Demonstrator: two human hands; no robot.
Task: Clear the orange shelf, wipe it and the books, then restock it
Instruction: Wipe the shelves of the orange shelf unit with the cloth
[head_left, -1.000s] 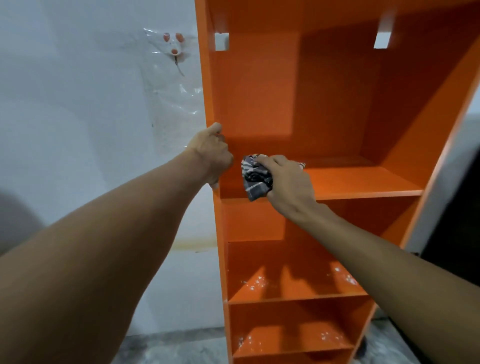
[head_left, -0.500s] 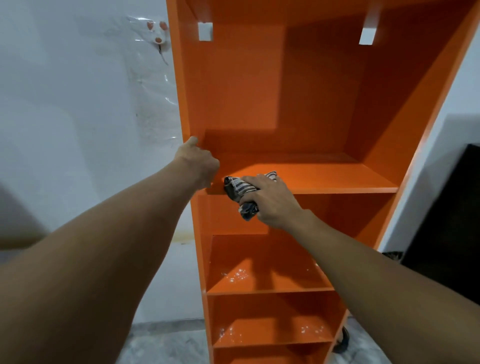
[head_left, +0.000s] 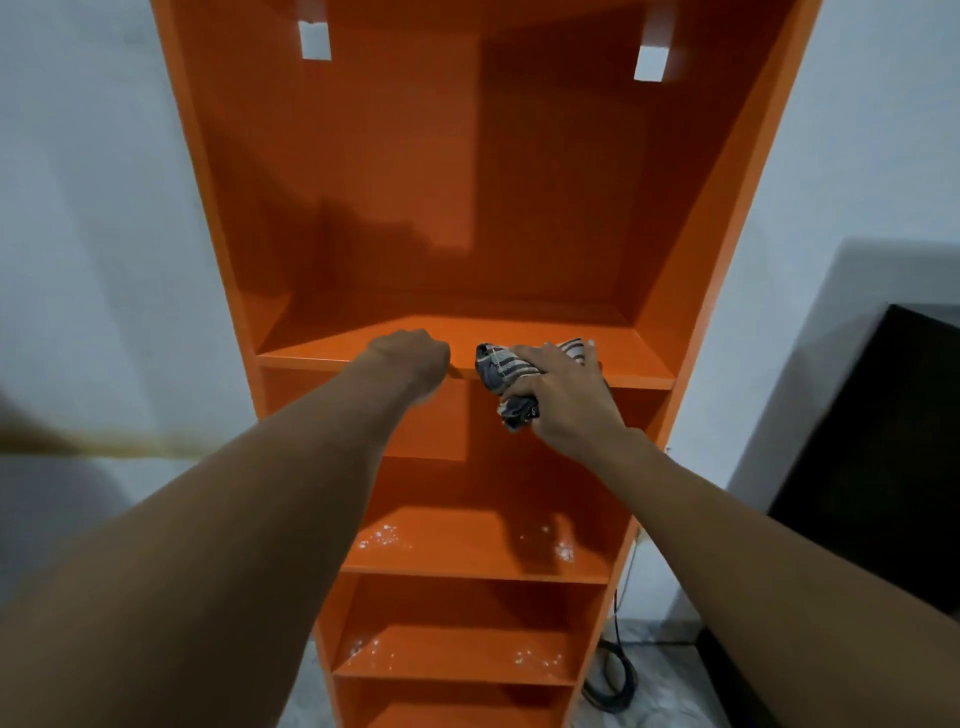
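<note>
Head view: tall orange shelf unit (head_left: 519, 182) cleared, wiping underway. Right hand (head_left: 561, 395) clutches striped grey cloth (head_left: 498, 366) on upper board; left hand (head_left: 410, 358) on board edge, grip unclear. Lower boards speckled white; books unseen, restocking left.

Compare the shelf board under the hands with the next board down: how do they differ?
The upper board looks free of specks; the lower board carries white specks near both ends. The upper board has the right hand holding a striped cloth on it and the left hand at its front edge; the lower board has no hand on it. Both are orange and hold no books.
</note>
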